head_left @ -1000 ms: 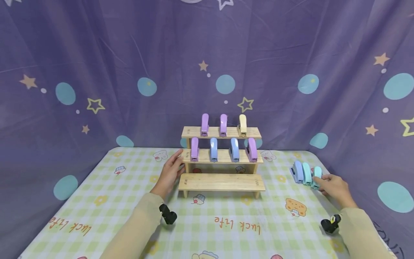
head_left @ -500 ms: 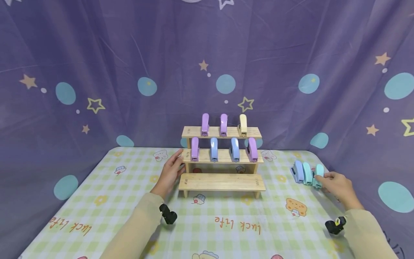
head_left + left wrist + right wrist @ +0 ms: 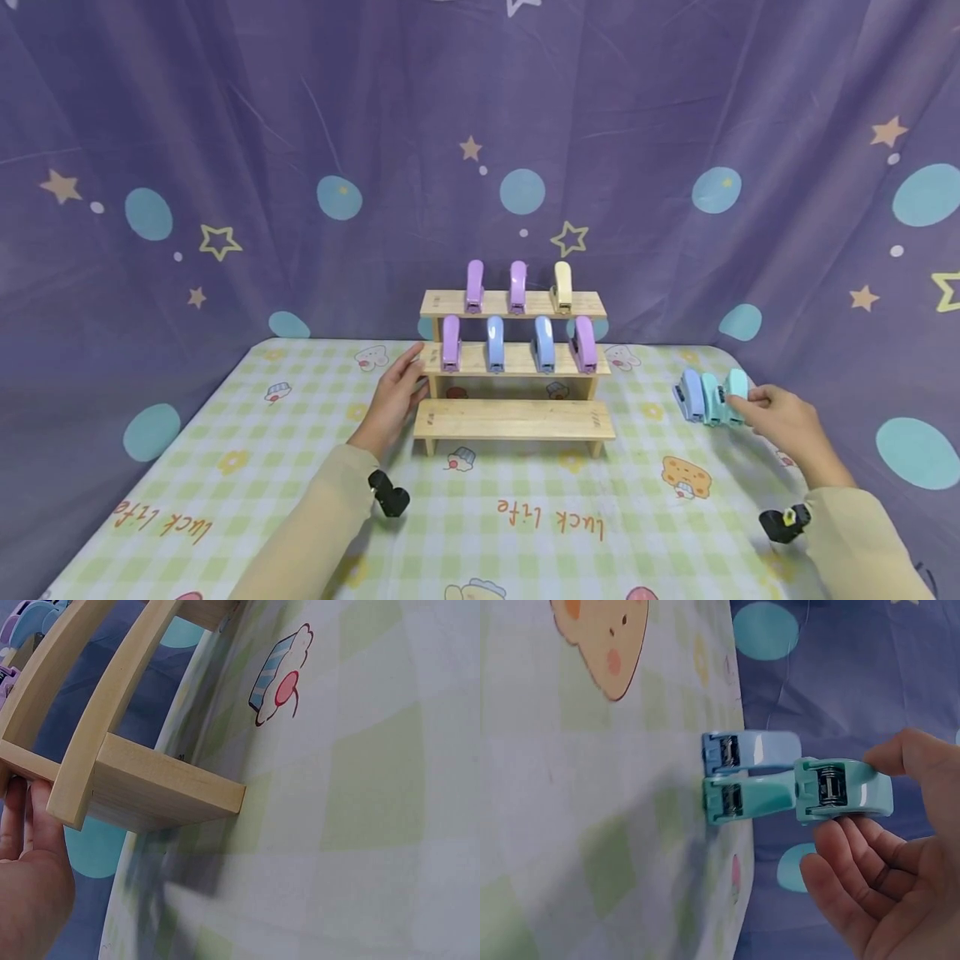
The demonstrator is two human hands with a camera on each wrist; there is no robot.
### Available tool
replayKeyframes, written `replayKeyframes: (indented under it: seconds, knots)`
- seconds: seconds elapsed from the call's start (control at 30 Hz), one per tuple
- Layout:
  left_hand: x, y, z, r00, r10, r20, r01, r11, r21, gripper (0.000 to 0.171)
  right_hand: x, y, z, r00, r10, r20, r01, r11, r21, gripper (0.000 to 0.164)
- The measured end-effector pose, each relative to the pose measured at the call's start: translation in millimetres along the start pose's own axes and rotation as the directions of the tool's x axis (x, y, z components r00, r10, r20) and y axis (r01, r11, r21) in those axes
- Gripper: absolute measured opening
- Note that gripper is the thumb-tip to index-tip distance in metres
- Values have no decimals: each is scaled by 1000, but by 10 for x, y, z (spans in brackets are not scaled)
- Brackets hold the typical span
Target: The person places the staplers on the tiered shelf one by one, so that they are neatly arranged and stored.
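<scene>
A three-tier wooden stand is on the cloth in the middle of the head view. My left hand touches its left end near the middle tier, fingers fairly straight in the left wrist view. My right hand pinches a teal stapler between thumb and fingers, raised off the cloth. Beside it, a second teal stapler and a blue stapler stand on the cloth. In the head view the held stapler partly overlaps the teal one.
Purple staplers and a yellow stapler stand on the top tier. The middle tier bears blue staplers between two purple ones. A purple curtain hangs behind the checked tablecloth.
My right hand has lifted the outer teal stapler from the cloth, shifting it slightly right and then back up beside the other teal one. My left hand has stayed on the stand.
</scene>
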State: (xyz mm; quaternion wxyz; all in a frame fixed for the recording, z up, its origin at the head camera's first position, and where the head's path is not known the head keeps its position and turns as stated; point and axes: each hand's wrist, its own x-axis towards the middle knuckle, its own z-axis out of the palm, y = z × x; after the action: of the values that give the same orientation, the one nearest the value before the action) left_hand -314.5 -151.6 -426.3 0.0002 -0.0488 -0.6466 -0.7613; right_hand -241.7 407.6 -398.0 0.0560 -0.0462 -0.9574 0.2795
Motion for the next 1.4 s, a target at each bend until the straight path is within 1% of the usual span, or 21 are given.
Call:
replayKeyframes:
  seconds: [0.1, 0.33, 0.43, 0.63, 0.73, 0.87, 0.97, 1.23, 1.4]
  knots:
    - [3, -2, -3, 1000, 2, -4, -2, 1000, 0, 53, -21, -98, -14, 999, -21, 33, 21, 1000, -4, 70]
    - [24, -25, -6, 1000, 17, -3, -16, 1000, 6, 52, -87, -400, 21, 995, -65, 71, 63, 997, 32, 52]
    - [25, -26, -5, 1000, 22, -4, -21, 1000, 12, 53, -112, -544, 51, 992, -98, 84, 92, 993, 71, 48]
    - [19, -25, -1, 1000, 23, -3, -23, 1000, 3, 52, -166, -815, 122, 979, -152, 132, 134, 982, 137, 49]
    - [12, -24, 2, 1000, 23, -3, -23, 1000, 1, 51, -199, -955, 162, 970, -188, 153, 168, 977, 132, 47]
    - [11, -20, 5, 1000, 24, -11, -24, 1000, -5, 51, -225, -1134, 235, 954, -240, 181, 210, 962, 174, 41]
    - [10, -21, 7, 1000, 30, -6, -30, 1000, 0, 52, -232, -1250, 304, 943, -268, 196, 225, 950, 215, 37]
    - [9, -16, 13, 1000, 23, -1, -23, 999, -24, 51, -222, -1500, 553, 914, -357, 193, 304, 918, 256, 29]
    - [9, -19, 12, 1000, 25, -10, -25, 1000, -16, 52, -189, -1646, 734, 894, -411, 181, 352, 892, 284, 26]
